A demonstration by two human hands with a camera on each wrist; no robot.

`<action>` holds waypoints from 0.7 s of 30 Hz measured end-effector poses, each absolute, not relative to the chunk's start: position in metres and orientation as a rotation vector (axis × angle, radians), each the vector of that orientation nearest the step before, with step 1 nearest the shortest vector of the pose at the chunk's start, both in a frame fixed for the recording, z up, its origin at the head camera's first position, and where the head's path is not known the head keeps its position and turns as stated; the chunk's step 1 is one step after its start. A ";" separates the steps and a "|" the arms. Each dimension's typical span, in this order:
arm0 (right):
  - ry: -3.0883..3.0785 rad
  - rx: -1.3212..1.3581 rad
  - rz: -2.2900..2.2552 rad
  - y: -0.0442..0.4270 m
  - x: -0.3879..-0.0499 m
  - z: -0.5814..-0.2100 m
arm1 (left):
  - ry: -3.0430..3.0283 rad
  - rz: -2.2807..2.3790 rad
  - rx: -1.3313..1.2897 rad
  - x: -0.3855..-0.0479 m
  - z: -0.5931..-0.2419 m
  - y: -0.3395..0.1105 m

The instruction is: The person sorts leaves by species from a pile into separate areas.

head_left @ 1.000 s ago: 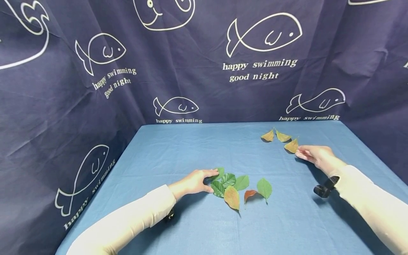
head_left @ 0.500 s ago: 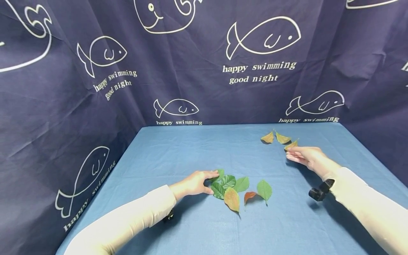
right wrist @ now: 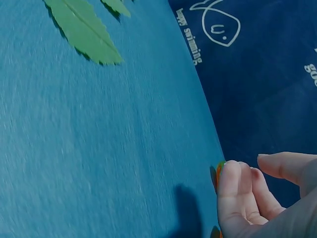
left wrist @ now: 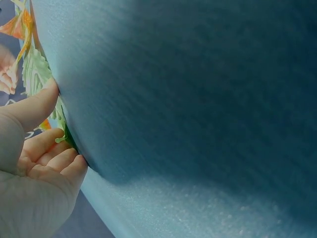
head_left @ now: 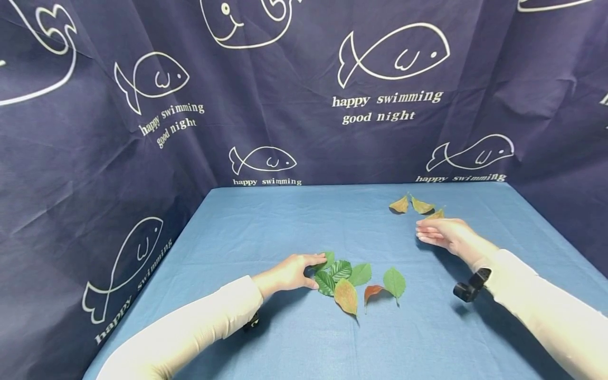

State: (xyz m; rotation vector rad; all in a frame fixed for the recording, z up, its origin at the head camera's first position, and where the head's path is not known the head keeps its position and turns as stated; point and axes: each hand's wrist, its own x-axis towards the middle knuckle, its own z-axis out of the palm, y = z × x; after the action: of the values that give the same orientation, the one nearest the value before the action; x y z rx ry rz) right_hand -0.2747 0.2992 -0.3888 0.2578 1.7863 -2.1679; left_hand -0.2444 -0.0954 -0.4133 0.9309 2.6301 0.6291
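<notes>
While the right hand (head_left: 448,236) hung low over the tabletop (head_left: 266,224), the nearest yellow leaf (head_left: 437,214) lay just beyond it, on the far side of the fingers and partly covered by them. What I could see of that leaf slanted, its stem pointing away from the hand and a little rightward, so its long axis seemed to run across the line of the fingers, which pointed left; I couldn't tell whether they touched it. That hand held nothing I could make out: the fingers were together and softly bent, the thumb well apart. A second yellow leaf (head_left: 421,206) lay past the fingertips, and a third yellow leaf (head_left: 399,205) farther out to their left. The left hand (head_left: 287,273) was much farther from all three. Its thumb and forefinger were spread wide, the forefinger resting on a green leaf (head_left: 329,257), with a ribbed leaf (head_left: 340,269) just right of the fingertips and an orange-tinged leaf (head_left: 345,296) to the right of the thumb, nearer the person.
</notes>
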 end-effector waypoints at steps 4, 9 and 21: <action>1.807 0.222 -2.151 0.292 -0.273 -0.390 | 2.621 0.637 0.920 -0.243 -0.411 -0.095; 1.813 0.195 -2.124 0.284 -0.273 -0.393 | 2.621 0.624 0.918 -0.242 -0.411 -0.095; 1.884 0.011 -1.874 0.263 -0.264 -0.399 | 2.610 0.639 0.872 -0.246 -0.416 -0.096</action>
State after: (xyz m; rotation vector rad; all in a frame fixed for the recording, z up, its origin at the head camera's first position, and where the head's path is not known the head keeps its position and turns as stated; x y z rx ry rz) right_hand -0.2645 0.2634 -0.3992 0.0107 1.8835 -1.8737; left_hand -0.2462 -0.0959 -0.4162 0.8718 2.6101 0.6394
